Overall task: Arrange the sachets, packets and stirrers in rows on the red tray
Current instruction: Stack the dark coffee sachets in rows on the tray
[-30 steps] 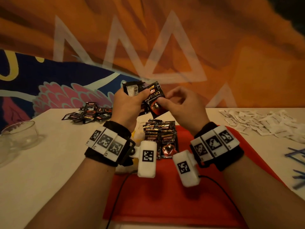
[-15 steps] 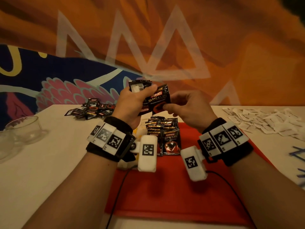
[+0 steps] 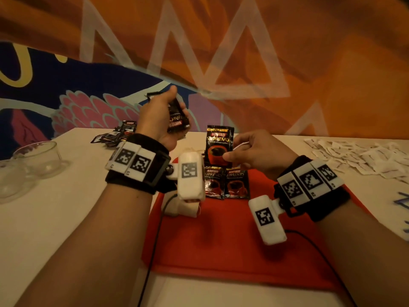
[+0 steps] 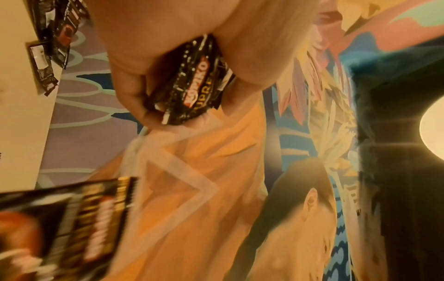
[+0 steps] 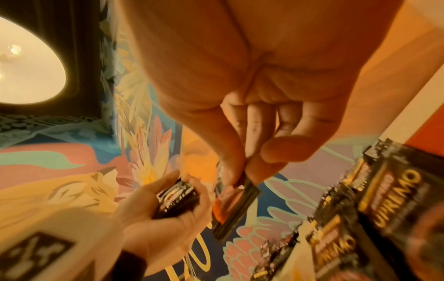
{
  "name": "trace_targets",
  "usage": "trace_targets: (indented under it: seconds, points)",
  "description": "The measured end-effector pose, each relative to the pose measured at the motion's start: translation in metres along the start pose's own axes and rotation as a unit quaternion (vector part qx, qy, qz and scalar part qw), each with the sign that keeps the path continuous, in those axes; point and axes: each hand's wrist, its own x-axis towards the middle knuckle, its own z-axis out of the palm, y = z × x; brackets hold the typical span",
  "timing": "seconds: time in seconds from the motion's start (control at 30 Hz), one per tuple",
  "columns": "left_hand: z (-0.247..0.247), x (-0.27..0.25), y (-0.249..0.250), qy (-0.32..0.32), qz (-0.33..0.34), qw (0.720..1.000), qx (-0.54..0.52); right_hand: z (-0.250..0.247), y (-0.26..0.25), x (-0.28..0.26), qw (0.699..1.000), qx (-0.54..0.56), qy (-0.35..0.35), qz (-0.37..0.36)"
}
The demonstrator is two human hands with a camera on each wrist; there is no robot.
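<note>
A single black coffee sachet (image 3: 219, 144) stands upright in the air above the far end of the red tray (image 3: 232, 247), pinched at its right edge between the thumb and fingers of the right hand (image 3: 257, 152). Directly below it, 2 matching sachets (image 3: 225, 182) lie flat side by side on the tray, face up, their edges touching. To the left and higher up, the left hand (image 3: 158, 120) is curled round a small stack of sachets (image 3: 178, 117), thumb on top; in the left wrist view the fingers wrap the stack (image 4: 192, 79) firmly. The 2 hands are apart, the left one raised above the right. On the table (image 3: 66, 218), a loose pile of black sachets (image 3: 119, 134) sits far left, white packets (image 3: 358, 154) are scattered far right, and blue stirrers (image 3: 402, 202) lie at the right edge. 2 glass bowls (image 3: 33, 160) stand on the left.
</note>
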Motion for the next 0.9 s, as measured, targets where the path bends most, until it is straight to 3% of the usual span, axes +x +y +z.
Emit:
trace_targets:
  seconds: [0.27, 0.6, 0.9]
  points:
    - [-0.008, 0.003, 0.013, 0.005, 0.014, 0.998, -0.061, 0.020, 0.011, -0.009, 0.967, -0.210, -0.074, 0.121]
    - [-0.016, 0.006, 0.020, -0.003, 0.013, 0.996, -0.085, 0.031, 0.001, -0.010, 0.957, -0.204, -0.084, 0.190]
    - [-0.019, 0.006, 0.022, -0.008, 0.011, 0.995, -0.100, 0.038, 0.002, -0.012, 0.951, -0.223, -0.084, 0.196]
